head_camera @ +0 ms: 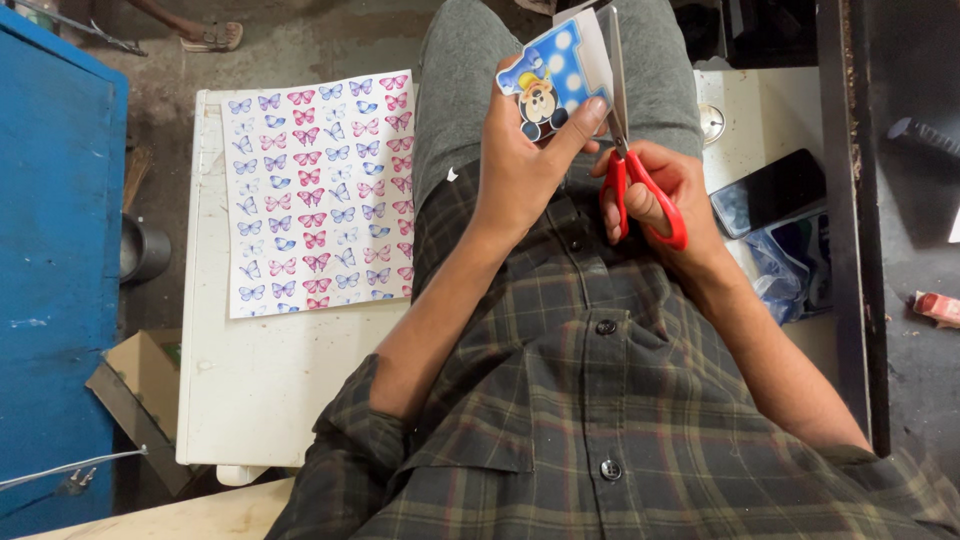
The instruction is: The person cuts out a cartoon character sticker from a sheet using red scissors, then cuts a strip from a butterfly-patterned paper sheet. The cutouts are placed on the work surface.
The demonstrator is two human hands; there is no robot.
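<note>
Cutting step: left hand (525,165) is pinching a cartoon sticker cutout (553,75) above the lap; right hand (655,190), gripping red scissors (630,160), is trimming its right edge. Next, judged: turning the cutout. Butterfly sheet (320,195) is lying on the desk's (270,390) far edge.

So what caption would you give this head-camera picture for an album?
Left hand holds a cartoon paper cutout while the right hand snips it with red-handled scissors, butterfly sheet alongside.

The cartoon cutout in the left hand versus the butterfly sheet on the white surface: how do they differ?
The cartoon cutout is small, irregular in outline and held up in the left hand against the red-handled scissors in the right hand; the butterfly sheet is large, rectangular, uncut and lies flat, untouched. The cutout shows one character, the sheet many butterflies. Both are printed colour paper.
</note>
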